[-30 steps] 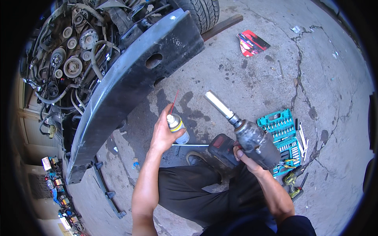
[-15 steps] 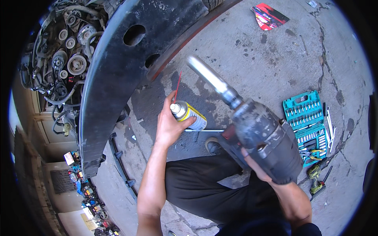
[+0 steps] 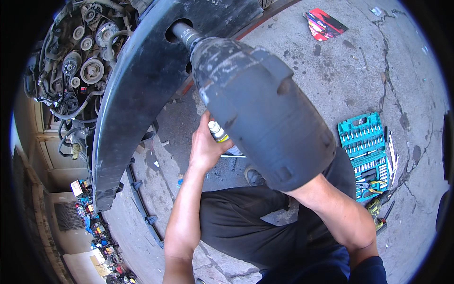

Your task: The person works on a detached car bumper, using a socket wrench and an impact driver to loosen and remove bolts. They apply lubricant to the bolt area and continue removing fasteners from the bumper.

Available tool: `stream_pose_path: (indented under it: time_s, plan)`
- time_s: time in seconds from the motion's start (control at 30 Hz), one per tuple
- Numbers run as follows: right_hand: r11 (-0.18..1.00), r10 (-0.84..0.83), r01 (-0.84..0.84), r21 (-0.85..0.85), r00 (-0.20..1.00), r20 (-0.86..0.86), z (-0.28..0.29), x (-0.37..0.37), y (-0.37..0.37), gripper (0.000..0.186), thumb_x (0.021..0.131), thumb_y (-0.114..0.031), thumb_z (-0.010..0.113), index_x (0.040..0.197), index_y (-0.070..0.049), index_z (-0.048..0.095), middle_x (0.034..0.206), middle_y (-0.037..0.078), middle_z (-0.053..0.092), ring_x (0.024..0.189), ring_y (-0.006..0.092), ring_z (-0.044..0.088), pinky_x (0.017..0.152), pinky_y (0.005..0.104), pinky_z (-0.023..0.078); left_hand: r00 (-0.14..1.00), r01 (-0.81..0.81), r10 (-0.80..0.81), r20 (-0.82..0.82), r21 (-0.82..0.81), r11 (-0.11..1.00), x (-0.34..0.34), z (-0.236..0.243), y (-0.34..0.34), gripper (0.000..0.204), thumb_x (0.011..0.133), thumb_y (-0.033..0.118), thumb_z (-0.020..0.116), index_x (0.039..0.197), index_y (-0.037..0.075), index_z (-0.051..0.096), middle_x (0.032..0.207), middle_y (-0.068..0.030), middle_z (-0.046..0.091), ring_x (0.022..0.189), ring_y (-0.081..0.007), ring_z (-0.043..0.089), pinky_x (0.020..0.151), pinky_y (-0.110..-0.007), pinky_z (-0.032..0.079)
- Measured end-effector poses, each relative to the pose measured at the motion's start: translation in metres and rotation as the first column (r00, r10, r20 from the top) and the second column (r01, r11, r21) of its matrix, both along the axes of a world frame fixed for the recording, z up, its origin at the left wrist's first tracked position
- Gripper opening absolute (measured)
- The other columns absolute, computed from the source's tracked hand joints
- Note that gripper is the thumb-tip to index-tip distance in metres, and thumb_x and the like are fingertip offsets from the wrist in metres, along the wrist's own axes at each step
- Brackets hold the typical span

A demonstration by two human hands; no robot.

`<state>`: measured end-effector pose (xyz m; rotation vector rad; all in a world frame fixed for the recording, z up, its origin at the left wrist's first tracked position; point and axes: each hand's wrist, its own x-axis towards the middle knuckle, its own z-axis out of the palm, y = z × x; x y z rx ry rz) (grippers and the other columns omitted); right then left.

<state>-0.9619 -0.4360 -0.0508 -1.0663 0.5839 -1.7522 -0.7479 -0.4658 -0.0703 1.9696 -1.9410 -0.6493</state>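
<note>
My left hand [image 3: 203,147] is wrapped round a yellow spray can [image 3: 218,132] with a white nozzle. Most of the can is covered by a big dark impact wrench [image 3: 269,113] in my right hand. That hand's fingers are hidden behind the tool; my right forearm [image 3: 336,208] runs up to its rear end. A long metal socket [image 3: 185,34] on the wrench's front reaches into the upper round hole of a black bumper beam [image 3: 137,94]. The socket's tip is out of sight inside the hole.
An exposed engine with pulleys [image 3: 92,71] lies beyond the beam. On the concrete at right are a teal socket set [image 3: 362,123], wrenches [image 3: 393,158] and a green cordless tool [image 3: 373,208]. A black trim strip [image 3: 142,199] lies at lower left.
My right hand has swung the impact wrench up and left, putting its socket into the beam's hole. My left hand still holds the can; its red straw is now hidden.
</note>
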Motion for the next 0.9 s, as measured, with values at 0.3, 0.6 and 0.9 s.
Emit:
stream_pose_path:
  time_s: [0.3, 0.6, 0.9]
  plan:
    - [0.998, -0.033, 0.046, 0.049, 0.970, -0.242, 0.017, -0.004, 0.001, 0.042, 0.066, -0.012, 0.084, 0.098, 0.004, 0.062, 0.077, 0.020, 0.070, 0.076, 0.0289, 0.074, 0.064, 0.0334, 0.056, 0.999, 0.012, -0.011, -0.032, 0.010, 1.000, 0.002, 0.004, -0.001, 0.093, 0.069, 0.015, 0.089, 0.147, 0.008, 0.038, 0.122, -0.0184, 0.068, 0.116, -0.0339, 0.065, 0.097, -0.042, 0.052]
    - [0.991, -0.097, 0.125, 0.047, 0.914, -0.393, 0.022, -0.001, -0.002, 0.037, 0.067, -0.012, 0.084, 0.088, 0.001, 0.057, 0.071, 0.022, 0.066, 0.073, 0.0374, 0.072, 0.061, 0.0372, 0.055, 0.970, -0.052, 0.045, -0.240, -0.022, 0.998, 0.001, 0.002, 0.004, 0.078, 0.072, 0.013, 0.085, 0.140, 0.006, 0.046, 0.121, -0.0208, 0.068, 0.116, -0.0377, 0.064, 0.095, -0.043, 0.052]
    - [0.992, -0.124, 0.099, -0.083, 0.906, -0.405, 0.008, 0.001, -0.004, 0.053, 0.065, -0.011, 0.085, 0.110, 0.006, 0.062, 0.082, 0.021, 0.071, 0.077, 0.0338, 0.074, 0.066, 0.0365, 0.058, 0.976, -0.041, 0.022, -0.216, -0.086, 0.995, 0.015, -0.011, 0.006, 0.055, 0.075, 0.013, 0.081, 0.124, 0.001, 0.059, 0.114, -0.0216, 0.070, 0.110, -0.0392, 0.067, 0.090, -0.042, 0.054]
